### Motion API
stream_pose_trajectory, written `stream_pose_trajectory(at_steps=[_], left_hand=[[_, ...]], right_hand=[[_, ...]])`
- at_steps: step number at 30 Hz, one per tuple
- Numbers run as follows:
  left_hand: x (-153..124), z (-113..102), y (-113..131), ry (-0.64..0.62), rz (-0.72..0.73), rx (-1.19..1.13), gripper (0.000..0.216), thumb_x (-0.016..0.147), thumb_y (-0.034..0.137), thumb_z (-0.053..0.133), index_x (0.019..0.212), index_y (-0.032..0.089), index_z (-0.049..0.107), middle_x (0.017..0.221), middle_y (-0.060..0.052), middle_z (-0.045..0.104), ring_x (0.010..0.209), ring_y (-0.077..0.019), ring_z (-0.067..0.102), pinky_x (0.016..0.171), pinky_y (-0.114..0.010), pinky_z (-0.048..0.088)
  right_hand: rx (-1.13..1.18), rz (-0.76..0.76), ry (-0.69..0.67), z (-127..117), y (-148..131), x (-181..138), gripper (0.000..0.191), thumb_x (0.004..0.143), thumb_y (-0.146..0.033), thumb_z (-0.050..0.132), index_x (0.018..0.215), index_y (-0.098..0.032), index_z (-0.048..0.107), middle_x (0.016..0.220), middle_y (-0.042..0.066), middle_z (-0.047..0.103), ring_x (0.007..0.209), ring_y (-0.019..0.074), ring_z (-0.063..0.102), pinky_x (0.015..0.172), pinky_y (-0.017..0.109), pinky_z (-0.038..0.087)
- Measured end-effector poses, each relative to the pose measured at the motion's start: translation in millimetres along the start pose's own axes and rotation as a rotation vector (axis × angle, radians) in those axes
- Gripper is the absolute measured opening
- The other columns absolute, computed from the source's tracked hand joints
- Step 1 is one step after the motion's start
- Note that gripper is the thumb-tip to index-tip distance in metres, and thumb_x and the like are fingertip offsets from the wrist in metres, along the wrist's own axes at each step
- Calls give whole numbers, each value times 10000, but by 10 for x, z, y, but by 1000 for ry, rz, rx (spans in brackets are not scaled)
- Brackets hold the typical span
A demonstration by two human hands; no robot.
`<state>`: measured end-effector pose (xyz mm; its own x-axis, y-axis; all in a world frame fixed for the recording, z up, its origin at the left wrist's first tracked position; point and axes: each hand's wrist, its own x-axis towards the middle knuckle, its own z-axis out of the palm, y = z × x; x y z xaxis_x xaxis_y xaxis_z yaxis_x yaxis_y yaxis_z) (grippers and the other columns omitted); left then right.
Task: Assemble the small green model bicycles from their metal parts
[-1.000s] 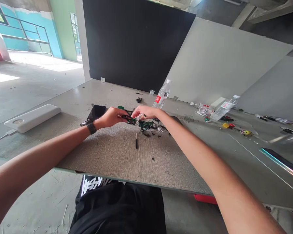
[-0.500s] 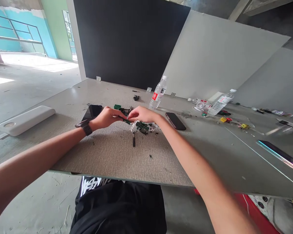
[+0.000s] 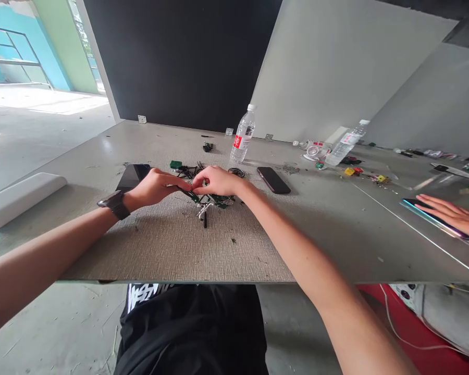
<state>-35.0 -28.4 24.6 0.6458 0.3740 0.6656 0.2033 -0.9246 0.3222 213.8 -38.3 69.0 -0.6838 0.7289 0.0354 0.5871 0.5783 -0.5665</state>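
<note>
My left hand (image 3: 158, 186) is closed on a narrow green circuit board (image 3: 192, 196), gripping its left end between thumb and fingers. Bent over the same board, my right hand (image 3: 217, 181) pinches at its upper edge; whatever sits between those fingertips is too small to make out. Below the hands lie white wires (image 3: 204, 209) and a small black-handled tool (image 3: 205, 221). More green boards (image 3: 222, 201) and dark wires are heaped under my right hand, partly hidden by it. A green block (image 3: 175, 164) rests just beyond my left fingers.
A dark phone (image 3: 273, 180) lies right of my hands, another dark phone (image 3: 132, 177) behind my left wrist. A water bottle (image 3: 243, 136) stands behind. The white power bank (image 3: 23, 198) is at left. Another person's hand (image 3: 453, 214) rests over a shiny phone (image 3: 418, 208) at far right.
The view has tilted down and shifted right. Another person's hand has come in over the shiny phone at the far right. My two hands stay together at the board.
</note>
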Motion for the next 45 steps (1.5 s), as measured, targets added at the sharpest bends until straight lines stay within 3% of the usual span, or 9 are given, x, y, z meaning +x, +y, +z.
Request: stream_pose_trajectory(at_steps=[6, 11, 18, 24, 45], left_hand=[[-92, 1, -35, -12, 56, 8, 185, 1015, 272, 624, 1037, 249, 806, 971, -19, 821, 846, -125, 782, 796, -189, 605], [-104, -32, -67, -91, 99, 11, 198, 1023, 260, 606, 1048, 243, 802, 1016, -34, 816, 878, -131, 779, 828, -206, 608], [-53, -83, -44, -152, 90, 0, 215, 1030, 280, 594, 1030, 255, 808, 1024, -39, 813, 897, -146, 774, 820, -233, 606], [-49, -86, -54, -148, 88, 34, 210, 1025, 299, 598, 1025, 264, 805, 997, -26, 813, 846, -132, 763, 798, -224, 580], [-48, -84, -46, -163, 2, 45, 216, 1011, 327, 604, 981, 283, 814, 953, 6, 821, 837, -127, 771, 803, -205, 579]], right_hand=[[-58, -50, 13, 93, 42, 37, 237, 881, -371, 680, 1008, -214, 803, 986, 40, 779, 876, 184, 659, 801, 327, 426], [-254, -107, 45, 189, 19, 34, 205, 931, -331, 617, 1019, -236, 777, 1054, 52, 749, 1007, 220, 603, 874, 354, 403], [-419, -78, 55, 219, -173, -67, 191, 990, -243, 539, 1009, -212, 726, 1028, 72, 728, 1006, 241, 555, 845, 360, 381], [-522, -105, 114, 272, -171, -46, 206, 1031, -259, 510, 1017, -214, 711, 1035, 57, 739, 1004, 242, 553, 891, 376, 348], [-393, -120, 134, 258, -103, -49, 187, 989, -267, 572, 980, -209, 750, 1172, 95, 627, 1113, 260, 487, 969, 386, 357]])
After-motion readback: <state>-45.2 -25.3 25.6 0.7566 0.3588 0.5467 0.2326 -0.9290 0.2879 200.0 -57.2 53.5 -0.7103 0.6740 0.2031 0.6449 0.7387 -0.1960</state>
